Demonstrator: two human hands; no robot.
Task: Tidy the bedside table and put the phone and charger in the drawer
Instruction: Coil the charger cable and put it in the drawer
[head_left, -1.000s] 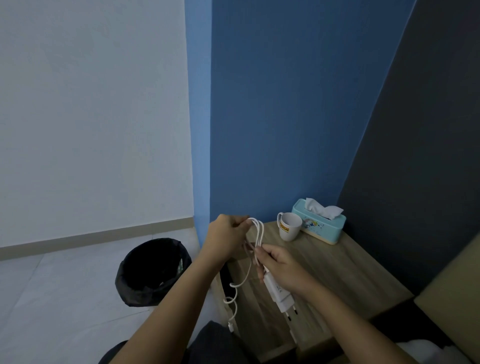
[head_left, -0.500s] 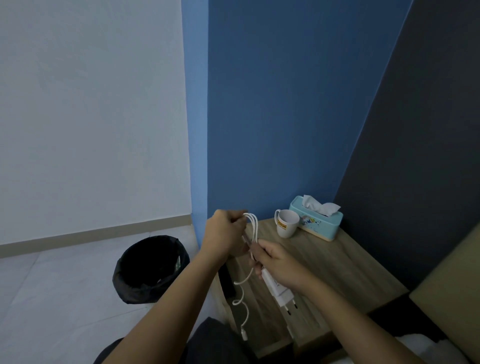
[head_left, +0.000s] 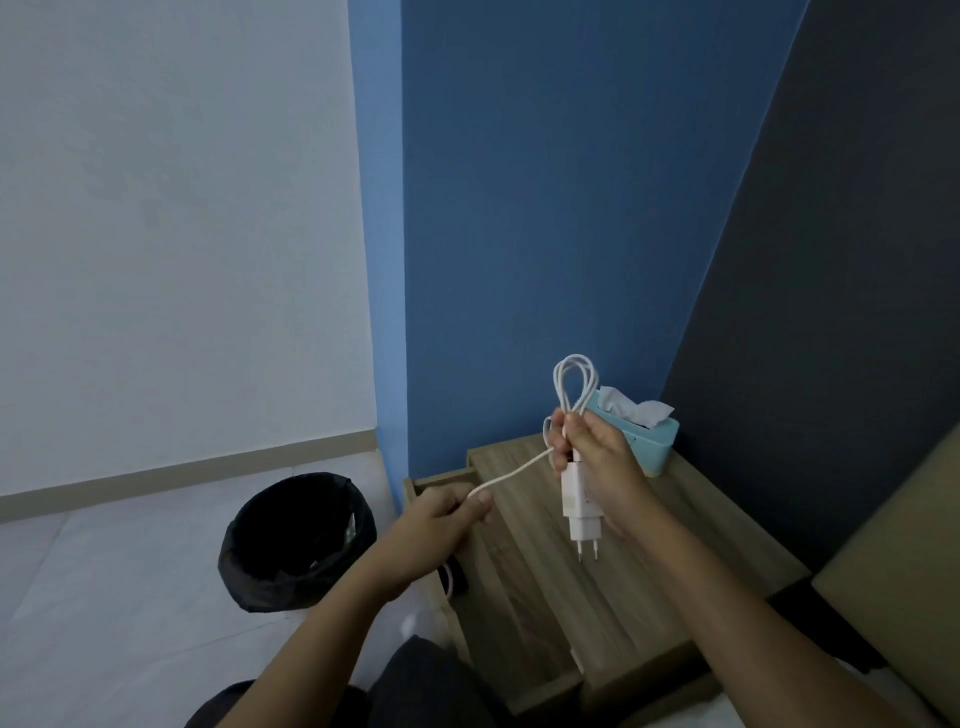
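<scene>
- Head view: the right hand (head_left: 597, 467) was up over the far part of the table (head_left: 649, 566), fist closed round the charger (head_left: 581, 506).
- The white plug body hung down out of that fist, its two prongs pointing at the tabletop, clear of the wood.
- Above the fist, a couple of loops of the cable (head_left: 574, 379) stood up, showing against the blue wall (head_left: 545, 208).
- One run of cable left the right hand and slanted down to the left hand (head_left: 447, 514).
- The left hand was pinched shut on that run, thumb and fingers together, out past the table's left edge, above the open drawer (head_left: 441, 480).
- The drawer stuck out on the table's left side; its far rim showed plainly, and a dark shape with a bit of white cord lay inside under the left wrist, too hidden to name.
- So the charger was in the air, in both hands, not in the drawer.
- The tissue box (head_left: 649, 431) sat at the table's far edge, just behind the right hand, a white tissue poking out of its top.
- On the floor, left of the table, stood a black bin (head_left: 296, 540), well apart from the hands.
- A dark-clothed knee showed at the bottom edge, near the table's near corner.
</scene>
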